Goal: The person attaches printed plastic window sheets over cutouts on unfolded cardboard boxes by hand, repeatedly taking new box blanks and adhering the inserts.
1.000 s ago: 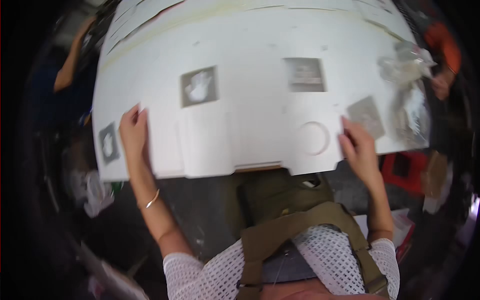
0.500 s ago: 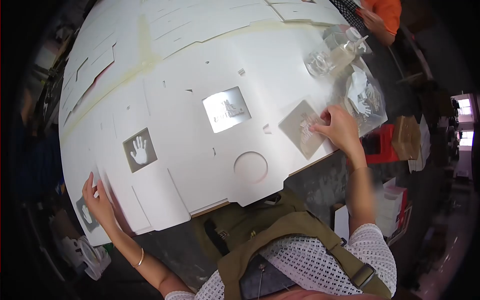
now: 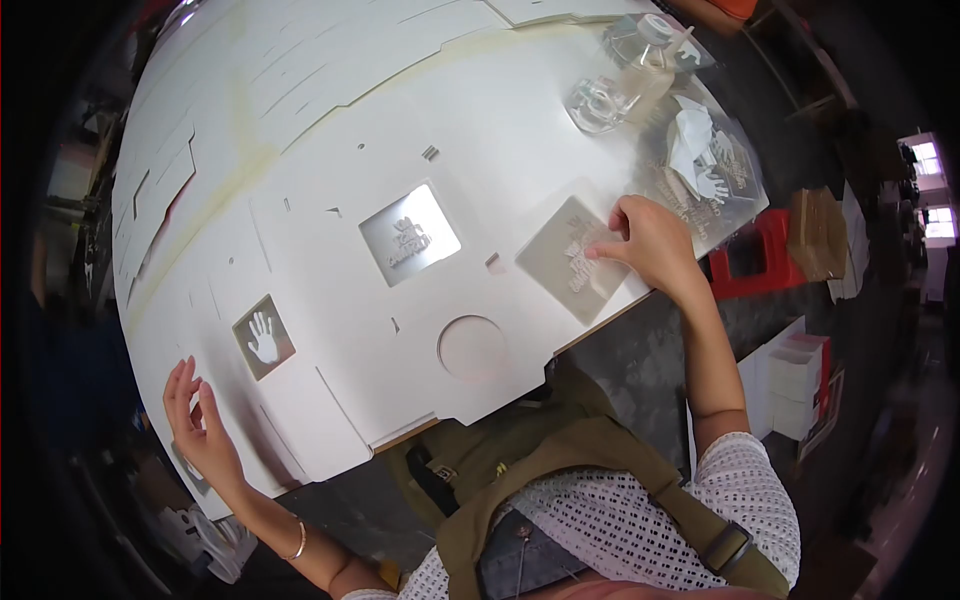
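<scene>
And here's the right hand (image 3: pixel 655 250) at the sheet (image 3: pixel 555 268), thumb on its raised lettering, fingers curled; whether they grip it, I can't tell. The sheet lies tilted on the white board (image 3: pixel 340 290), near its front edge, between the square panel (image 3: pixel 410 235) and the bag (image 3: pixel 738 190). Over left, the left hand (image 3: pixel 203 425) hovers empty, fingers loosely parted.

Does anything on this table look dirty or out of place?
Yes: a yellowish band crosses the white surface; whether stain or tape, I can't tell. Beyond the right hand, a crumpled white scrap lies over clear, patterned pieces and looks stray. I see no spill.
</scene>
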### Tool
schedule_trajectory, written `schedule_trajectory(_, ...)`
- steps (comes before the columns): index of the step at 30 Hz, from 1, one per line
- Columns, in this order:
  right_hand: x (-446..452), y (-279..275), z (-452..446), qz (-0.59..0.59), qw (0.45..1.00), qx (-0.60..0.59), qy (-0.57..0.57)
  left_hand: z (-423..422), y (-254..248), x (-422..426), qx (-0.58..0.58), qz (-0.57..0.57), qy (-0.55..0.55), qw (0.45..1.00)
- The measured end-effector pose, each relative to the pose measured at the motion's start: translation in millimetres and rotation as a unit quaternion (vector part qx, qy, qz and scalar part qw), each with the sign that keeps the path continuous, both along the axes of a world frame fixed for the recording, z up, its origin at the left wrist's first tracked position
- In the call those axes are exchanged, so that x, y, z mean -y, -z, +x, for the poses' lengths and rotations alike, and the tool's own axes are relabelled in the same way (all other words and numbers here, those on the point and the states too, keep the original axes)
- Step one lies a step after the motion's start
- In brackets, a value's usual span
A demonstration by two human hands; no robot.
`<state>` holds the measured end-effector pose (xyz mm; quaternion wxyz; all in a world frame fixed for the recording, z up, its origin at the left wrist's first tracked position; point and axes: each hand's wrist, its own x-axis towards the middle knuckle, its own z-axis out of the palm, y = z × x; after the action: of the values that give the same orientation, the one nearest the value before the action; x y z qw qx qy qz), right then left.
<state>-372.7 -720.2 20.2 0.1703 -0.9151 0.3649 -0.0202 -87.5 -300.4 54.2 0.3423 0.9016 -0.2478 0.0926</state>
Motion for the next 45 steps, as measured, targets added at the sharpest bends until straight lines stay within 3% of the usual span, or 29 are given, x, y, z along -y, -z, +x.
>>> schedule_trajectory(2,7,2,-2,0.012,1.000,-0.001,0.003,-5,-3,13,-0.019,-0.001,0.022,1.000)
schedule_trajectory(4,18,14,-9,0.166,0.981,0.093,0.032,-10,-6,25,-0.037,0.002,0.039,0.999)
schedule_trajectory(7,28,23,-16,0.249,0.949,0.187,0.047,-13,-9,35,-0.051,0.006,0.067,0.996)
schedule_trajectory(15,19,12,-18,0.078,0.986,0.145,0.008,-17,-12,48,-0.050,0.025,0.073,0.996)
schedule_trajectory(20,13,12,-15,-0.122,0.974,0.175,-0.076,-21,-14,58,-0.049,0.035,0.082,0.995)
schedule_trajectory(23,8,13,-17,-0.125,0.977,0.170,-0.034,-24,-14,55,-0.051,0.042,0.095,0.993)
schedule_trajectory(26,16,7,-28,-0.040,0.974,0.219,-0.032,-25,-11,66,-0.054,0.030,0.109,0.992)
schedule_trajectory(28,24,-10,-32,0.119,0.958,0.260,-0.021,-26,-13,68,-0.058,0.028,0.106,0.992)
schedule_trajectory(29,27,-17,-34,0.119,0.958,0.261,-0.024,-27,-13,70,-0.072,0.032,0.113,0.990)
schedule_trajectory(31,33,-27,-36,0.253,0.925,0.272,0.083,-32,-14,76,-0.085,0.036,0.115,0.989)
schedule_trajectory(35,44,-29,-3,0.346,0.855,0.371,0.106,-48,-15,99,-0.094,0.072,0.238,0.964)
schedule_trajectory(37,33,-25,29,0.375,0.863,0.326,0.089,-57,-13,112,-0.104,0.102,0.329,0.933)
schedule_trajectory(39,13,-15,63,0.471,0.824,0.310,0.057,-65,-10,123,-0.132,0.114,0.383,0.907)
schedule_trajectory(45,-27,10,112,0.487,0.835,0.255,0.025,-66,9,132,-0.040,0.149,0.436,0.887)
